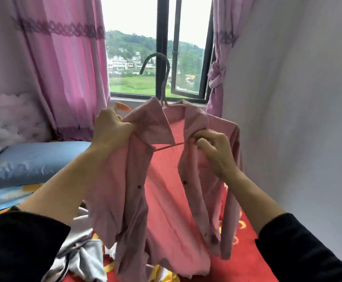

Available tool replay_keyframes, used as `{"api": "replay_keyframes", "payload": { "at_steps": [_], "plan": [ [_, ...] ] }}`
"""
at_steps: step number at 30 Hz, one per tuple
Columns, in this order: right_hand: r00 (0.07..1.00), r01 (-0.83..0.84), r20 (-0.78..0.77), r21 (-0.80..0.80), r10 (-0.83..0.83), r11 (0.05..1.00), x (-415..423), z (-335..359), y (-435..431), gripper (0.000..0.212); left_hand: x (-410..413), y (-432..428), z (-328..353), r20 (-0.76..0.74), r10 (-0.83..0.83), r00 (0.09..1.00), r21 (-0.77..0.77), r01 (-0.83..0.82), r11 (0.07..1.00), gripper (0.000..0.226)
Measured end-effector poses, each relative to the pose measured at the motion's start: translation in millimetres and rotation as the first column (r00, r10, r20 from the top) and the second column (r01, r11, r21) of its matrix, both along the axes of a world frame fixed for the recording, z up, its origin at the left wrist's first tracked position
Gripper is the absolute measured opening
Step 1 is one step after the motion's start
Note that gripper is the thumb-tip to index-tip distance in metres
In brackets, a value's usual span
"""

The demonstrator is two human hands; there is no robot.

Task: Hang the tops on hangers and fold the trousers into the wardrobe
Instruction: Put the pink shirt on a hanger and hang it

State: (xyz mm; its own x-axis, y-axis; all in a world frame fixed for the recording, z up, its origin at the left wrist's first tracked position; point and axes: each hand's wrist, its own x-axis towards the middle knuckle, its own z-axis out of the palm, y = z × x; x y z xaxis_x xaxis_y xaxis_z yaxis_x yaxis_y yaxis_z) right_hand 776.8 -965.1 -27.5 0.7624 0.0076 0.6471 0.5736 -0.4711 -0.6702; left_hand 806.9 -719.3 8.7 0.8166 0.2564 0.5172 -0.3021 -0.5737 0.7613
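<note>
Fingers of my left hand are clutching the pink shirt by its shoulder, my right hand is pinching the front edge, squaring it on the hanger above the bed.

I can read no words or numbers here. The red bed cover has yellow marks on it, but they are blurry and partly hidden, so I cannot tell if they are letters. Nothing on the shirt can be read.
</note>
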Motion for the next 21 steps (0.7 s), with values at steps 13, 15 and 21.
{"api": "replay_keyframes", "payload": {
  "at_steps": [13, 15, 21],
  "plan": [
    [0.972, 0.045, 0.235, -0.293, 0.026, 0.955, -14.5, 68.9, 58.2, 0.013, -115.0, 78.0, 56.1, 0.109, 0.146, 0.983, 0.032, -0.151, 0.988, 0.03],
    [0.971, -0.046, 0.209, -0.311, 0.115, 0.949, -23.6, 76.1, 85.1, 0.008, -132.5, 92.8, 58.6, 0.108, 0.205, 0.973, 0.024, -0.209, 0.978, 0.03],
    [0.939, -0.19, 0.228, -0.279, 0.257, 0.941, -41.6, 88.9, 190.2, 0.02, -197.3, 166.9, 66.6, 0.027, 0.279, 0.96, 0.099, -0.28, 0.955, 0.032]
  ]
}}
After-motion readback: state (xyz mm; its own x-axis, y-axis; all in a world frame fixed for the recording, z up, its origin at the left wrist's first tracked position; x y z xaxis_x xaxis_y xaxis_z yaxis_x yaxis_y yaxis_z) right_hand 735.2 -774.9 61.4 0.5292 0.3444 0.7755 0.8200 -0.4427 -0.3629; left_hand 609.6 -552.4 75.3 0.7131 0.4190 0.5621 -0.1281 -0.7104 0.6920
